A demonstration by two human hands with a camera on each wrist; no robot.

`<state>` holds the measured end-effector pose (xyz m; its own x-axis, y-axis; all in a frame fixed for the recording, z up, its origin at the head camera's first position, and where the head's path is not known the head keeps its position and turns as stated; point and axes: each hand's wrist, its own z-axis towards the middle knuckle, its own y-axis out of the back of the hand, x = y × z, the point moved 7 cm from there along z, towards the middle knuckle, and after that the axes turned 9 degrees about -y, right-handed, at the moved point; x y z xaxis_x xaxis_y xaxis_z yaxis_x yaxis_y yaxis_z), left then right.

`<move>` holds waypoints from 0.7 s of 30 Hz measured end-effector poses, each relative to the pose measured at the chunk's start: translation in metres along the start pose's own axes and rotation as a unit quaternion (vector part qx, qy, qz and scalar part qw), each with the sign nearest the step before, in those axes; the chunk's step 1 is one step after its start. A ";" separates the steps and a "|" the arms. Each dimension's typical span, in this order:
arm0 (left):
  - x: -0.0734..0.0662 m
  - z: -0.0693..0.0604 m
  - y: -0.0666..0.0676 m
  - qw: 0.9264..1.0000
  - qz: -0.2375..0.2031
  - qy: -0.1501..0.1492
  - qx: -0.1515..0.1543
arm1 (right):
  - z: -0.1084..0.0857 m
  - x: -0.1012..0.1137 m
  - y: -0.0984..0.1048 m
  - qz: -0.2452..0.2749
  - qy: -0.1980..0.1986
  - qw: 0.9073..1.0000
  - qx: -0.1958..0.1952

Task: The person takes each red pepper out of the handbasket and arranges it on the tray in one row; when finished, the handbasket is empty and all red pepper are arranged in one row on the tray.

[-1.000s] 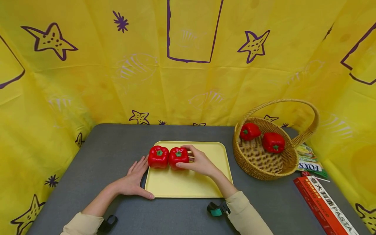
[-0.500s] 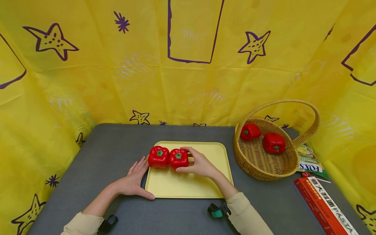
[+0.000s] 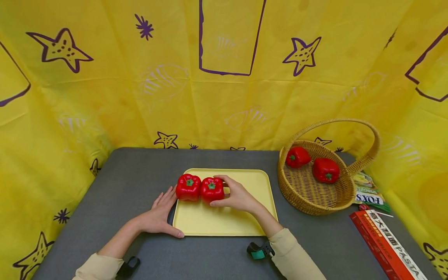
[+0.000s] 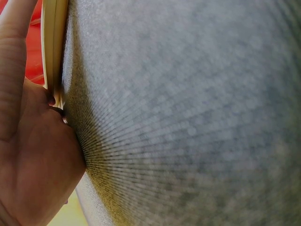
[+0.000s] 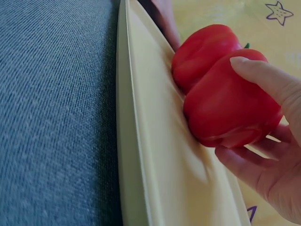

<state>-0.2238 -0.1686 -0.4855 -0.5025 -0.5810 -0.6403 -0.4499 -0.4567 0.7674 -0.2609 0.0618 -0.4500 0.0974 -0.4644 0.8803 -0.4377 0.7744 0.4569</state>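
Note:
Two red bell peppers stand side by side, stems up, on the pale yellow tray (image 3: 227,223), toward its left far corner. My right hand (image 3: 237,195) holds the right bell pepper (image 3: 211,188), with the thumb on its near side and fingers around the far and right sides. In the right wrist view, this pepper (image 5: 230,101) touches the other one. My left hand (image 3: 159,214) lies spread along the tray's left edge, thumb at the near corner. Its fingertips are beside the left bell pepper (image 3: 188,188); whether they touch it I cannot tell.
A wicker basket (image 3: 316,208) with a tall handle stands at the right, holding two more red bell peppers (image 3: 326,170). Beyond it lie a green FOX'S packet (image 3: 371,198) and a red pasta box (image 3: 385,245). A yellow curtain (image 3: 224,109) hangs behind the grey table (image 3: 147,163).
The right bell pepper and my right thumb have shifted slightly toward me since one second ago. My left hand has stayed in place.

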 end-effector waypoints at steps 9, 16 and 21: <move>0.001 0.000 0.000 1.000 0.003 -0.002 -0.002 | -0.009 0.004 0.012 -0.004 0.006 1.000 -0.003; 0.002 0.000 -0.001 1.000 0.001 0.000 -0.002 | -0.018 0.006 0.025 -0.002 0.023 1.000 -0.017; 0.001 0.000 -0.001 1.000 -0.001 0.000 -0.001 | -0.024 0.005 0.039 -0.010 0.033 0.999 -0.035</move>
<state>-0.2241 -0.1689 -0.4873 -0.5019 -0.5794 -0.6422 -0.4500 -0.4591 0.7660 -0.2561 0.0999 -0.4244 0.1661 -0.4523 0.8763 -0.3715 0.7944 0.4805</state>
